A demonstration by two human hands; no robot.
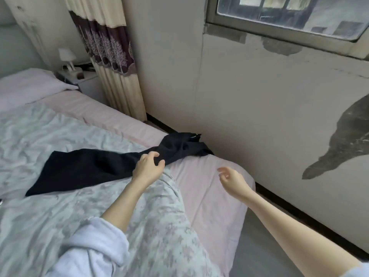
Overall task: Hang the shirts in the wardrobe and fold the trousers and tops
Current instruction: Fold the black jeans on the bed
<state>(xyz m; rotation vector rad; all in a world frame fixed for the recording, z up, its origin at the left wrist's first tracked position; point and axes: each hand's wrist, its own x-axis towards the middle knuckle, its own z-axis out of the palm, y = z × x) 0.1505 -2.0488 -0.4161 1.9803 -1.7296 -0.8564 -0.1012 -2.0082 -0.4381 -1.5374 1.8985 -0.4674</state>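
A pair of dark navy trousers (pixel 89 168) lies stretched across the bed, its legs flat on the floral quilt and its waist end bunched at the bed's far corner near the wall. My left hand (pixel 148 166) rests on the middle of the trousers with its fingers curled into the cloth. My right hand (pixel 232 177) hovers over the pink sheet to the right of the trousers, fingers loosely apart and holding nothing.
The bed carries a pale floral quilt (pixel 60 132) over a pink sheet (pixel 209 196). A pillow (pixel 30 84) lies at the head, beside a nightstand with a small lamp (pixel 67 58). A curtain (pixel 111 56) hangs by the wall (pixel 259 96). Grey floor (pixel 265 252) runs along the right.
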